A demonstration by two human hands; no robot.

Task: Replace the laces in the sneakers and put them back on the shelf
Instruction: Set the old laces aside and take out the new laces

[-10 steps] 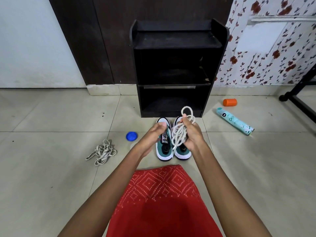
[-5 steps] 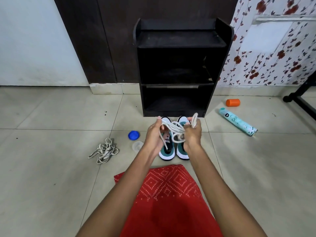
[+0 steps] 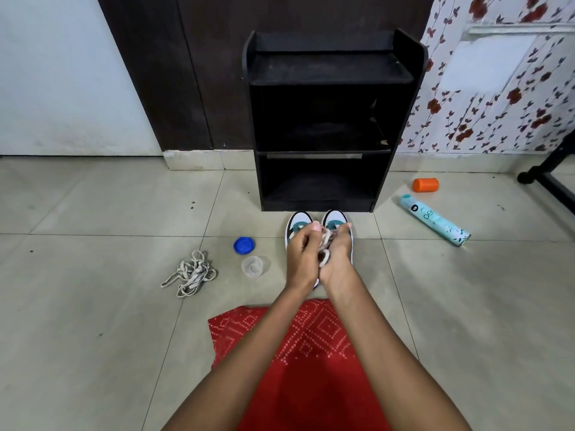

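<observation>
sneakers (image 3: 300, 217) side by side, toes toward shelf (image 3: 323, 70), left hand (image 3: 300, 262) and right hand (image 3: 337, 259) fingers (image 3: 315, 226) clamped on bunched lace (image 3: 326, 255)

2 hands (image 3: 317, 258) bunching white lace (image 3: 326, 241) above sneakers (image 3: 299, 218), black shelf (image 3: 326, 119) behind

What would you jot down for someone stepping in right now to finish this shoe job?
Hands: left hand and right hand both grip one bunched white lace between them, over the sneakers.
Sneakers: side by side on the floor, toes toward the black shelf, not on it.
Grey laces: tangled on the floor to the left, probably the old pair.
Done: old laces seemingly out.
Left: thread the lace (the hands hide the eyelets), then shelve the sneakers.
</observation>
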